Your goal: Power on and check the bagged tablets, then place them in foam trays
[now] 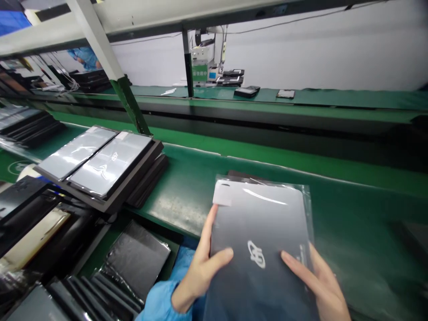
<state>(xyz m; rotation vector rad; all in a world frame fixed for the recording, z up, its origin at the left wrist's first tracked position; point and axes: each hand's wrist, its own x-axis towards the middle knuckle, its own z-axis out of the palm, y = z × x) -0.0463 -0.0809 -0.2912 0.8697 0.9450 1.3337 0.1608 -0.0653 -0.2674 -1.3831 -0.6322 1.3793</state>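
Observation:
Between my two hands is a dark grey tablet [257, 218] in a clear plastic sleeve, its back with a white logo facing me. My left hand [203, 263] grips its left edge, thumb lying on the back. On the opposite edge my right hand [317, 281] holds it the same way, fingers behind and out of sight. The sleeve sticks out past the tablet's top and right side. A dark flat piece [245, 176] lies on the green bench just behind the tablet, mostly hidden by it.
Two sleeved tablets [112, 160] lie on stacked black foam trays [147, 178] to the left. Below them are a sleeved dark tablet [138, 256] and a row of upright ones [90, 294]. A slanted post [113, 67] rises from the green bench [187, 191]. Someone in blue [85, 58] stands far left.

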